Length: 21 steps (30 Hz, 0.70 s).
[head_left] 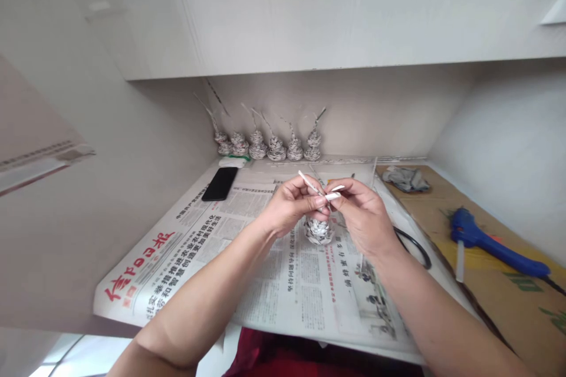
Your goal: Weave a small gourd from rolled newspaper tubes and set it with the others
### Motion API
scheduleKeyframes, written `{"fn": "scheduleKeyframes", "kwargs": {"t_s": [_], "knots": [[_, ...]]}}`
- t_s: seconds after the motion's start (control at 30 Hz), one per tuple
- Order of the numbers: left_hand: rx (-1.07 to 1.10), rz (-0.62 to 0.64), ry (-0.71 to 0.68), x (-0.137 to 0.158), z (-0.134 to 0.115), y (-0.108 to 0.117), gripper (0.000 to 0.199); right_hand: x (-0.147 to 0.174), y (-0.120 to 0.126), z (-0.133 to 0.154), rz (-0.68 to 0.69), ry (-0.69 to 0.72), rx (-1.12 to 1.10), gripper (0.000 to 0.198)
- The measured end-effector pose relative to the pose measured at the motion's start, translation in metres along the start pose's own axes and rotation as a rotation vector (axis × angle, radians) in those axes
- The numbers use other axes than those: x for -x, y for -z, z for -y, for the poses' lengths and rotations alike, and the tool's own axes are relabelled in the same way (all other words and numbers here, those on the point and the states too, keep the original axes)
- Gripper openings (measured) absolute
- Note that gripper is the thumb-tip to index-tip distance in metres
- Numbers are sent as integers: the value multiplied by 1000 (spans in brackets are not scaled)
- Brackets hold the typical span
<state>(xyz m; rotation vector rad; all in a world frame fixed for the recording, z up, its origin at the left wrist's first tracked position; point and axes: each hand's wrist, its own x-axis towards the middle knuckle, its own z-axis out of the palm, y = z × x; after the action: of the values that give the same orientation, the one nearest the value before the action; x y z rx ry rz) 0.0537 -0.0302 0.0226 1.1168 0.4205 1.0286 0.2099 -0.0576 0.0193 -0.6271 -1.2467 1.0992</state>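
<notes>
Noted nearest the camera: bare left forearm (212,294) and right forearm (437,300), with red cloth (283,362) between at the lower edge. Found left hand (289,203) and right hand (362,209) close together at centre, above printed newspaper (247,247). Observed fingers of both hands pinching white-ended paper strips (332,195). Located bulbous woven paper piece (318,231) directly below the fingers, between the hands; unable to tell whether resting on the newspaper or raised from it. Recorded at the back wall: row of six gourd-shaped paper pieces (276,148), mostly with thin stems rising from the top. Recorded at left: black phone (220,184), lying flat on the newspaper. Recorded at right: cardboard (490,312), bearing blue glue gun (499,248) and, farther back, crumpled grey cloth (405,178).
</notes>
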Motion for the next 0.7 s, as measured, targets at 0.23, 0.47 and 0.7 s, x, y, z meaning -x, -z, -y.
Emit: {"fn": "scheduleKeyframes", "kwargs": {"t_s": [0.23, 0.47, 0.7], "knots": [[0, 5, 13, 0, -1, -1, 35, -2, 4, 0, 106, -98, -132, 12], [-15, -140, -45, -2, 5, -5, 36, -4, 5, -12, -59, -125, -75, 24], [-35, -184, -104, -1, 6, -9, 35, -5, 11, -13, -139, 35, 219, 21]]}}
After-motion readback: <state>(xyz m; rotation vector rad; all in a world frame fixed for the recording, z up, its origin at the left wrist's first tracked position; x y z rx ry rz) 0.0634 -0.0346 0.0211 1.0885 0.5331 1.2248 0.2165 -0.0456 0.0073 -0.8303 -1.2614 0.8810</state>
